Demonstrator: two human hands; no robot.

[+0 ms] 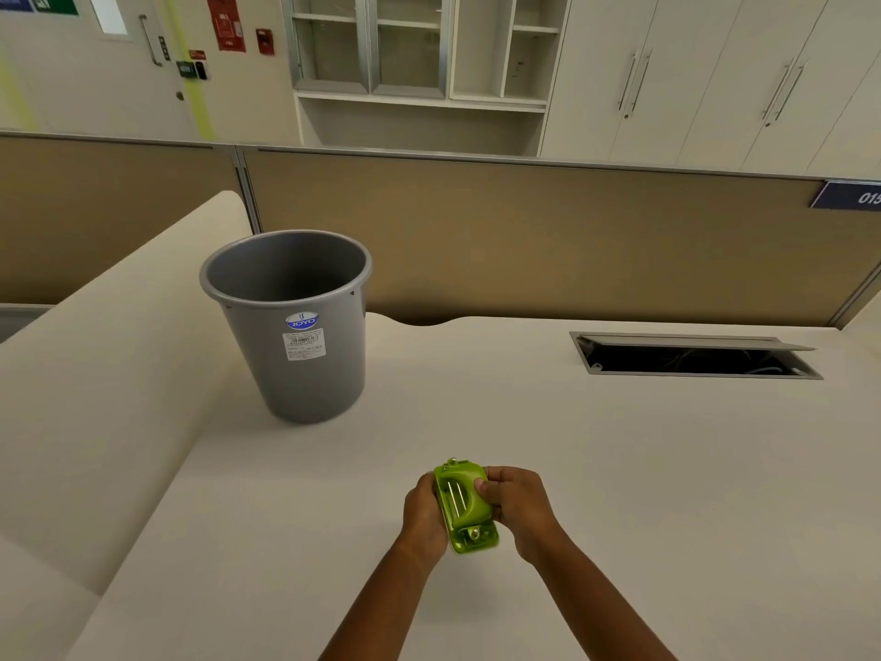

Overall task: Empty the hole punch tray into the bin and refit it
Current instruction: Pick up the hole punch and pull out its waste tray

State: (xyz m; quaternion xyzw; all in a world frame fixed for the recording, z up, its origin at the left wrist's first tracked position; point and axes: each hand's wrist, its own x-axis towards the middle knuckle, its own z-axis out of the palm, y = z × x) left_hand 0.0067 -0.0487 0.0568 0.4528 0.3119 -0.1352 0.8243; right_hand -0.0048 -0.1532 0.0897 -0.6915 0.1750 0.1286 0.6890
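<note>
Office cubicle, cream surface (619, 469). Green hole punch (465, 505) near the front edge, left hand (424, 515) and right hand (517, 508) both clamped on it. Tray apparently not off yet; grey bin (291, 326) stands toward back-left, emptying and refitting remain.

Both hands close together, left hand (425, 515) and right hand (517, 505) curled inward, forearms converging.

Even, soft overhead light leaves faint shadows on the desk (619, 469), while wide-angle bending curves the edges and the bin (291, 326) base smears slightly.
</note>
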